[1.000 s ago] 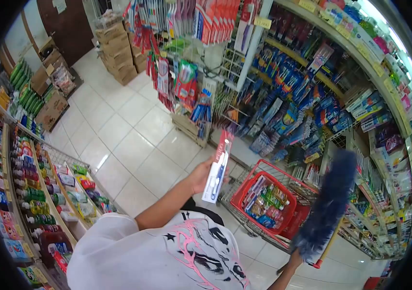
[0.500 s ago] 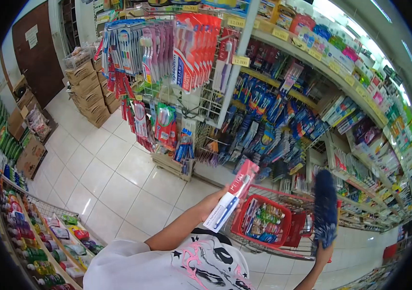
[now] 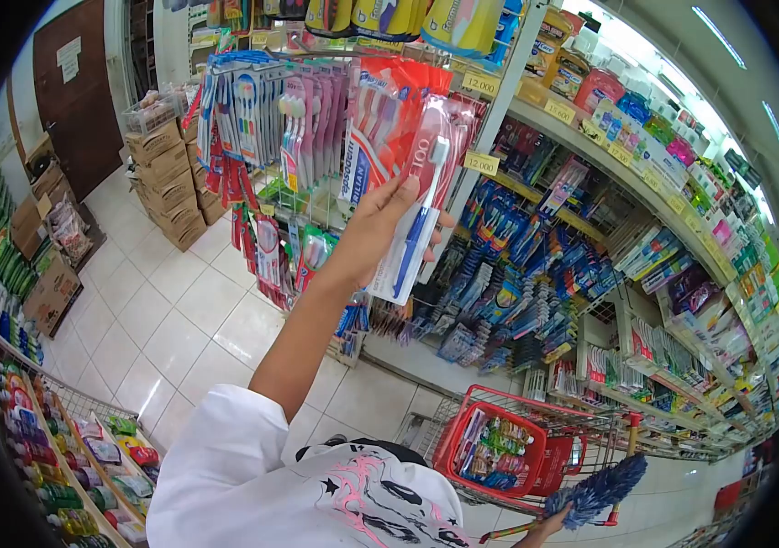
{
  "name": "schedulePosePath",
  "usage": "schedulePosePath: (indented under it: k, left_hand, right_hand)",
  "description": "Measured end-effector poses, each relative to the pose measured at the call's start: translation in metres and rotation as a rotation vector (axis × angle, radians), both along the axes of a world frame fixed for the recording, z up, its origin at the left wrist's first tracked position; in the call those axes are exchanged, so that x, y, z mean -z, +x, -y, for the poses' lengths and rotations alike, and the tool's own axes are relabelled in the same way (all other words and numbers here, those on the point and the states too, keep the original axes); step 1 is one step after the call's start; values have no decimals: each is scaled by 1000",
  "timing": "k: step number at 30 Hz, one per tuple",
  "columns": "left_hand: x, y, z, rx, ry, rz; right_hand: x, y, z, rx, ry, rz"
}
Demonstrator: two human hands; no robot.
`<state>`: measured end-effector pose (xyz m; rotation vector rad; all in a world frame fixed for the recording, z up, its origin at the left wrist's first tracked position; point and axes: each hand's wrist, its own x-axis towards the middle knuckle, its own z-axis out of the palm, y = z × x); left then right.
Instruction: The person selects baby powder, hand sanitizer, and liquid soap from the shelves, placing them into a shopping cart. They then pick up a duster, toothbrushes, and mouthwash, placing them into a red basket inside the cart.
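Note:
A packaged toothbrush (image 3: pixel 417 215) with a red top and a blue-and-white brush is gripped in my left hand (image 3: pixel 384 226), raised in front of the hanging toothbrush packs (image 3: pixel 373 128) on the wire rack. Its upper end overlaps the red packs beside the 12.000 price tag. Low at the right, my right hand (image 3: pixel 547 530) is closed around a dark blue fluffy duster (image 3: pixel 596 493), next to the shopping cart. Inside the cart, a red basket (image 3: pixel 444 449) contains several packaged items.
The red-handled cart (image 3: pixel 610 440) stands below the shelf of blue toothbrush packs (image 3: pixel 499 292). Shelves (image 3: pixel 673 196) of toiletries curve along the right. Stacked cardboard boxes (image 3: pixel 168 187) and a brown door (image 3: pixel 79 82) are at the back left; bottles line the lower left.
My left hand has moved up and forward with the toothbrush pack, to the hanging packs. My right hand and the duster have dropped lower beside the cart.

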<state>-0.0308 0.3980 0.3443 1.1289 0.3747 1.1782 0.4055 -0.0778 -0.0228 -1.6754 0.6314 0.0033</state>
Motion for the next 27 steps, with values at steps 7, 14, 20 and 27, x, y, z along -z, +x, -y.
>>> schedulePosePath:
  k: [7,14,20,27]
  left_hand:
    - [15,10,-15,36,-26,49]
    - [17,3,-26,49,-19,29]
    - [17,4,-42,97,-25,-40]
    - [30,47,-83,-72,82,-57]
  right_hand:
    - [27,-33,8,0,106,2]
    - [-3,-78,-5,114,55,6]
    - [-11,-109,-20,138,104,19]
    - [-37,-141,-51,159,49,73]
